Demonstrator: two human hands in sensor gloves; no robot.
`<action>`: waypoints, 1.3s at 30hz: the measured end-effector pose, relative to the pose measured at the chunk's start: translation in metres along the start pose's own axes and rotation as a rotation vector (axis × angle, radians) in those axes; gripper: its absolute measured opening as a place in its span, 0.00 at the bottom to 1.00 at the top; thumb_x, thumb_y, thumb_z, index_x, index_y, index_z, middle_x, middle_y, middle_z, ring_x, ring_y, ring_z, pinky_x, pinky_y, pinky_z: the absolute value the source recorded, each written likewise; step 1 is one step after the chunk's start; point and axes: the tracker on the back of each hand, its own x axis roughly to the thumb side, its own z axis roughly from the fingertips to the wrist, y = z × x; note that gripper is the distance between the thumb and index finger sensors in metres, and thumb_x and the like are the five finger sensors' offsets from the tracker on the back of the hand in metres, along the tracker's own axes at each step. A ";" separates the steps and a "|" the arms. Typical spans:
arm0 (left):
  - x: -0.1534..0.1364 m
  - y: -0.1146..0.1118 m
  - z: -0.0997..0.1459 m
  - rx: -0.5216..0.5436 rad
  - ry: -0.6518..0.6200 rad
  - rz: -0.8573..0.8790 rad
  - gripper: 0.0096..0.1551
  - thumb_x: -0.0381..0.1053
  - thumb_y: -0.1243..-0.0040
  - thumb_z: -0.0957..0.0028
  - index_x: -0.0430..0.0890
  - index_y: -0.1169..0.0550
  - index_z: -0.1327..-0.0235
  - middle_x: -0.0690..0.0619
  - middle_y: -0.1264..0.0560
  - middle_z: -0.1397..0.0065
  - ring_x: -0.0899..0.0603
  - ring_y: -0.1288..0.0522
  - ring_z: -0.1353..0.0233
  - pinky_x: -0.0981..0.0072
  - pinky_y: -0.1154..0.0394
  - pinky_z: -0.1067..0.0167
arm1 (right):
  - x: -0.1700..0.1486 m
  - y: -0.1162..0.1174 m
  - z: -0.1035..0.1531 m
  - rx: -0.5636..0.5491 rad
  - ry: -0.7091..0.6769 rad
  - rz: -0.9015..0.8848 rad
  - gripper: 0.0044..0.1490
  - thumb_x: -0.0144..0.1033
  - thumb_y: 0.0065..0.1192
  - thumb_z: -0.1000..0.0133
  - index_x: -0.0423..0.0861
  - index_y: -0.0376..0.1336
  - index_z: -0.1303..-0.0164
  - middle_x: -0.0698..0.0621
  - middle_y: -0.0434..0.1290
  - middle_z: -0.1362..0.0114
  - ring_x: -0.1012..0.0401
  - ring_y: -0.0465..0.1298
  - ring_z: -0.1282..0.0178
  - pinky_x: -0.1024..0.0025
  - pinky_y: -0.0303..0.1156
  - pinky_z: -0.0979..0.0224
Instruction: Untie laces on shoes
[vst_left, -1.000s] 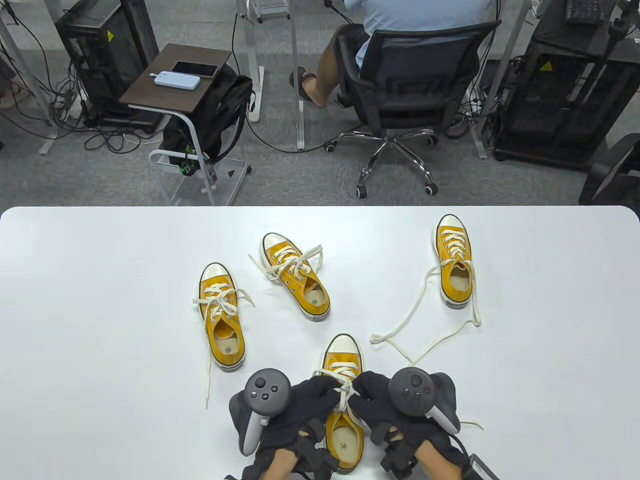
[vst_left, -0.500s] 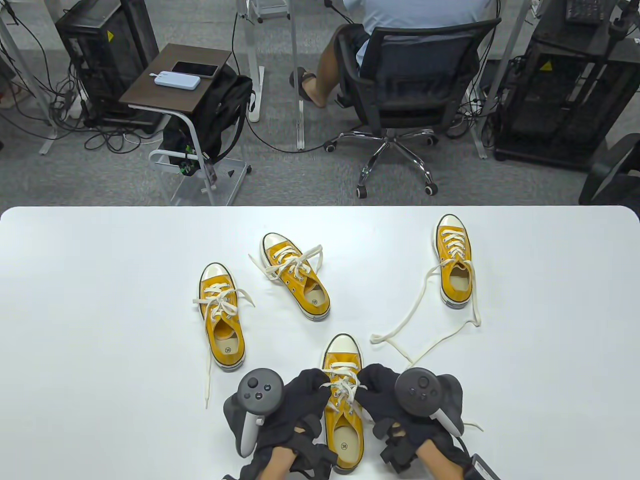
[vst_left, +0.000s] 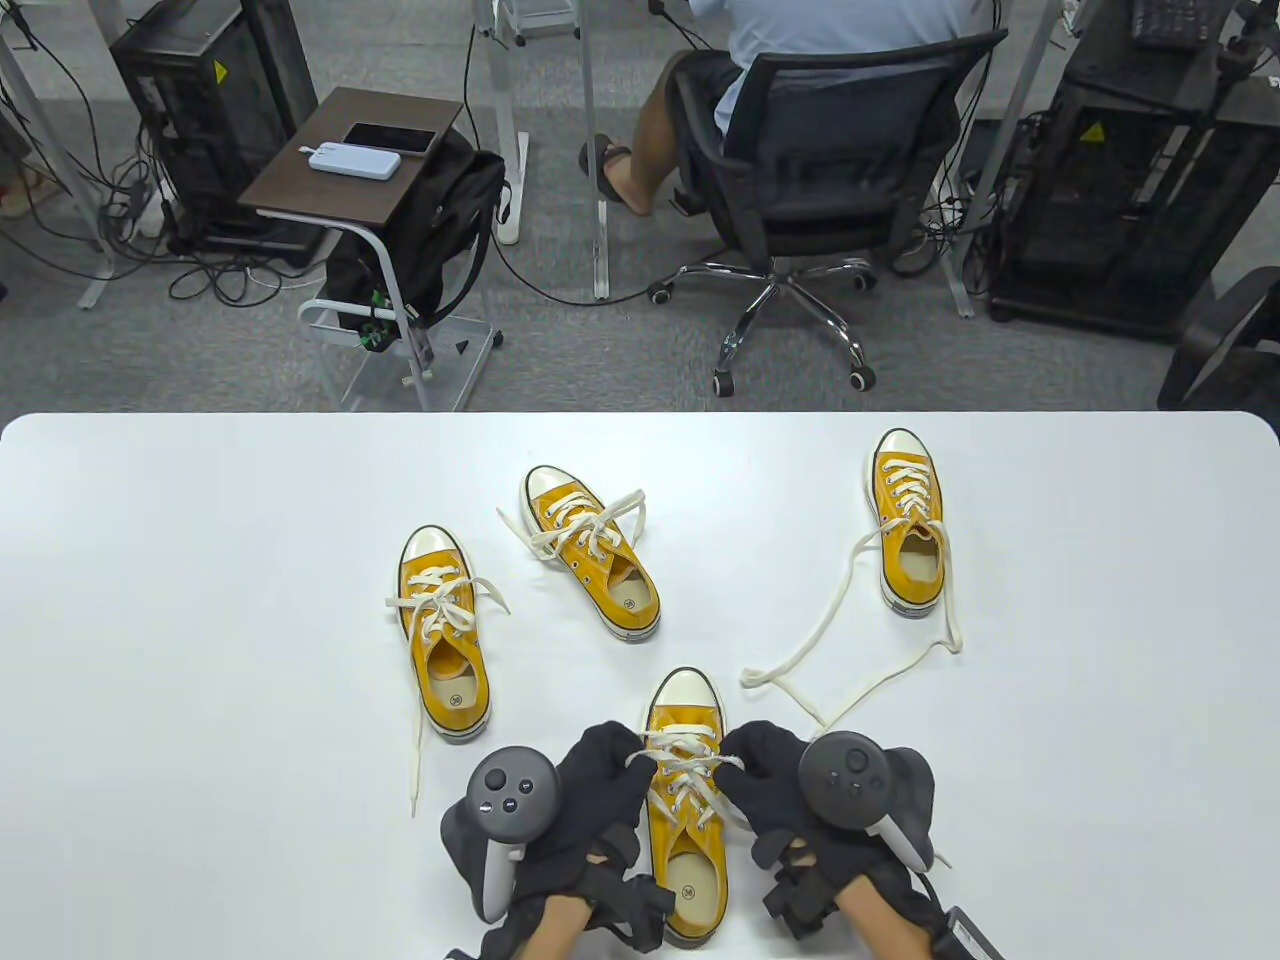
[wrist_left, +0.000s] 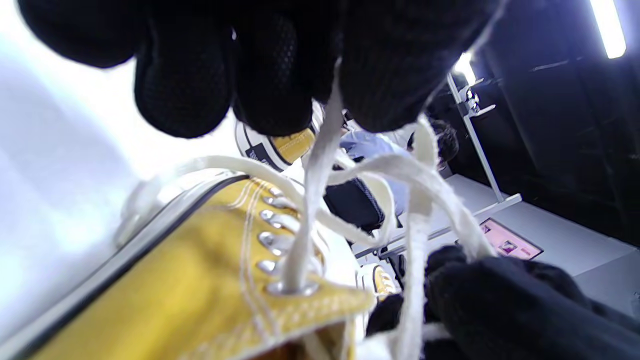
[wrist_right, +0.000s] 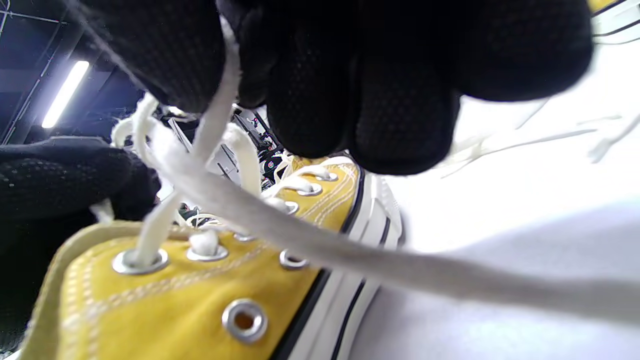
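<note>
While both the left hand (vst_left: 600, 790) and right hand (vst_left: 770, 785) pinch lace strands (vst_left: 683, 757) over the nearest shoe (vst_left: 686, 820) at the table's (vst_left: 200, 600) front edge, uneven pulling could tighten the crossing or drag the shoe sideways.

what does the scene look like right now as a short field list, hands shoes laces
left hand: pinches lace on near shoe's left side
right hand: pinches lace on its right side
near shoe: yellow, toe pointing away, lace drawn out sideways between the hands
far right shoe: lace loose, trailing over white table
left shoe: bow still tied
middle shoe: bow still tied
</note>
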 end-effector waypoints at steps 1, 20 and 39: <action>0.000 0.000 0.000 0.000 0.000 0.004 0.22 0.59 0.35 0.52 0.52 0.19 0.48 0.48 0.17 0.43 0.37 0.18 0.46 0.46 0.21 0.52 | 0.000 -0.001 0.000 -0.001 0.004 -0.002 0.24 0.48 0.69 0.51 0.50 0.68 0.48 0.43 0.81 0.45 0.47 0.83 0.55 0.49 0.78 0.55; -0.010 0.009 -0.001 0.145 0.011 0.078 0.21 0.58 0.38 0.50 0.51 0.19 0.47 0.47 0.18 0.40 0.36 0.18 0.46 0.47 0.21 0.53 | -0.006 -0.022 0.001 -0.131 0.059 0.030 0.25 0.42 0.68 0.48 0.48 0.67 0.43 0.42 0.80 0.43 0.45 0.83 0.53 0.49 0.78 0.55; -0.023 0.022 -0.007 0.222 0.059 0.104 0.23 0.52 0.38 0.49 0.51 0.23 0.41 0.47 0.21 0.36 0.37 0.19 0.42 0.48 0.21 0.52 | -0.039 -0.044 -0.001 -0.171 0.297 -0.070 0.24 0.47 0.69 0.49 0.47 0.69 0.47 0.39 0.81 0.44 0.44 0.83 0.55 0.50 0.78 0.57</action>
